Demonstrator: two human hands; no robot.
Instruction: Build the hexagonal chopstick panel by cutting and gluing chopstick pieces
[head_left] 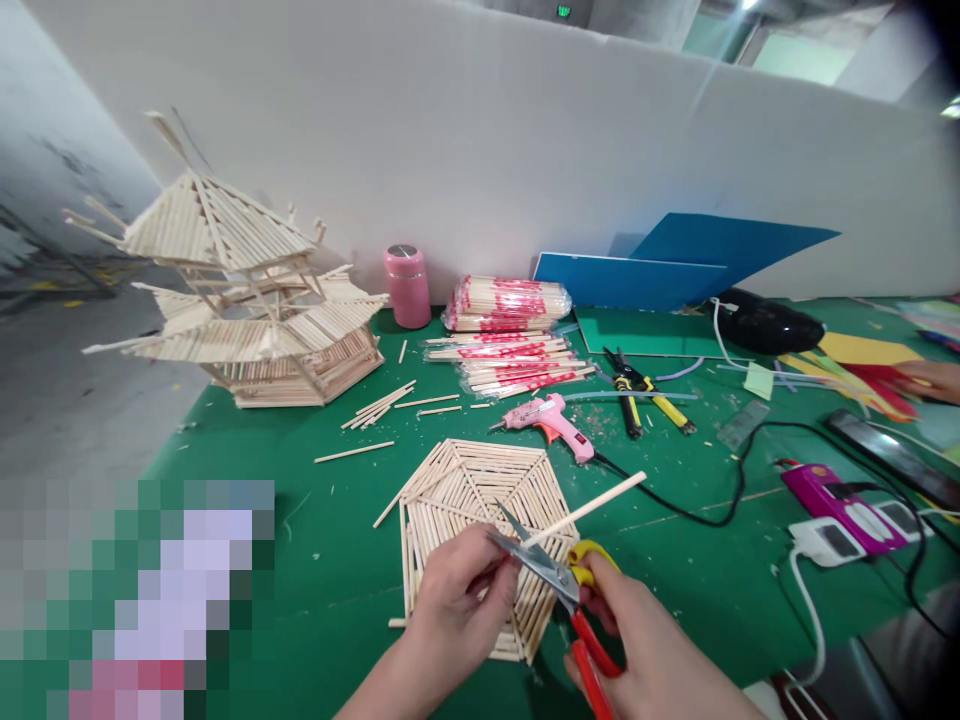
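We pinch a wooden stick point(581, 513) in our left hand point(457, 600) fingertips — right hand point(645, 650) fingers curl through the scissors point(559, 585) handles, blades open around it, above the hexagonal stick panel point(465, 500).

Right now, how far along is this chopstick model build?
Done: a two-tiered pagoda model stands at the table's far left, and a flat hexagonal panel of sticks lies under the hands. In hand: the left hand holds a stick between the open blades of the scissors held by the right hand. Left: loose sticks and wrapped chopstick packs lie unused.
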